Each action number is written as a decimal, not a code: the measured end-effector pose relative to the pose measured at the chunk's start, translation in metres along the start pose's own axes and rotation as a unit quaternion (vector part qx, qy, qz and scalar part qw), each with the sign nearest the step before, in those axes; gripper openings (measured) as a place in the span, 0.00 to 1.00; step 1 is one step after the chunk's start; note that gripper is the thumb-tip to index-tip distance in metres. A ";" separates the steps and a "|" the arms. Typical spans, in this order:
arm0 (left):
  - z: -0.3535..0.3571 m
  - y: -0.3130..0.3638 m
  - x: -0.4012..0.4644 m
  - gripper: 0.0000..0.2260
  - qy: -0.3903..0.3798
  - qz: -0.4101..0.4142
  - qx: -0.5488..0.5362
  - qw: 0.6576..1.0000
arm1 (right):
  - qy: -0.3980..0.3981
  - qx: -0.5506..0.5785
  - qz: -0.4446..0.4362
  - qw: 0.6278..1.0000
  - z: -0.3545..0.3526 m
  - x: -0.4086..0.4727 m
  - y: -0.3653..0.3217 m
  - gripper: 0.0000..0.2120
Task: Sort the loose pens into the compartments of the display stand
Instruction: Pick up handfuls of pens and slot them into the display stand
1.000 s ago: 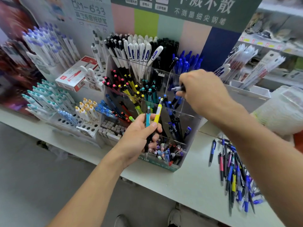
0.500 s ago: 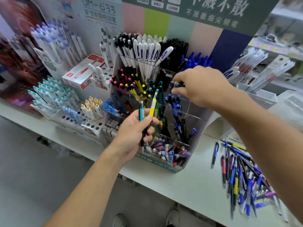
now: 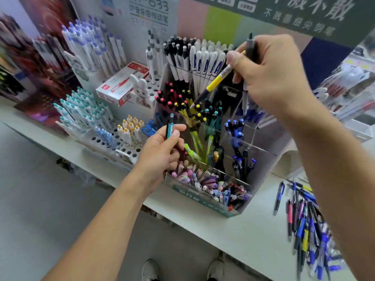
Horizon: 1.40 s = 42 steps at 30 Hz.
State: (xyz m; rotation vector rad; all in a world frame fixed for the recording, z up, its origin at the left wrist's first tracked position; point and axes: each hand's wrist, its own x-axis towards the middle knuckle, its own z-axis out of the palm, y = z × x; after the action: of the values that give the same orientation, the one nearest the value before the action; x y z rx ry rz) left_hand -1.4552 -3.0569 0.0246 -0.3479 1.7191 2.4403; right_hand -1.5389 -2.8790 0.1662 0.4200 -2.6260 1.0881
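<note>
My right hand (image 3: 272, 74) is up over the back of the clear acrylic tiered display stand (image 3: 255, 147), fingers curled and pinching a yellow-barrelled pen with a dark grip (image 3: 213, 84). The pen slants down to the left, its tip just above the yellow-capped pens (image 3: 190, 106) standing in a middle compartment; I cannot tell whether it touches them. The same hand also grips a dark pen (image 3: 250, 45) that sticks up past my knuckles, and a pale pen barrel (image 3: 245, 98) hangs below the palm.

My left hand (image 3: 162, 151) sits lower, in front of the stand's left side, thumb and fingers closed round a teal pen (image 3: 170, 126) held almost upright, its button end on top.

Behind the teal pen stand the pink-capped pens (image 3: 166, 94), next to the yellow ones; teal-capped pens (image 3: 213, 112) and blue-capped pens (image 3: 234, 124) fill compartments to the right. The lowest front tray holds a jumble of pastel pens (image 3: 205, 181).

On the white counter (image 3: 233, 236), well to the right of the stand, lies the heap of loose blue, black, red and yellow pens (image 3: 306, 226). Left of the stand a red-and-white pen box (image 3: 121, 84) rests on a white perforated rack (image 3: 105, 138).
</note>
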 end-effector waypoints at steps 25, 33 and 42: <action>-0.008 0.007 0.012 0.07 0.088 0.119 0.042 0.988 | -0.151 -0.335 -0.064 0.928 0.061 0.015 -0.025 0.10; 0.034 0.027 0.008 0.09 -0.015 0.137 -0.053 0.989 | -0.234 0.238 0.150 0.931 0.001 -0.027 0.019 0.03; 0.058 0.030 0.017 0.06 -0.062 0.141 0.147 0.977 | -0.145 0.372 0.216 0.891 -0.011 -0.037 0.048 0.07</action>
State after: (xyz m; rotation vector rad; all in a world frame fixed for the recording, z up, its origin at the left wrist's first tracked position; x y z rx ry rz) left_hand -1.4856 -3.0131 0.0660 0.0890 2.1567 2.2696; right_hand -1.5204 -2.8325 0.1300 0.1309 -2.4947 2.3612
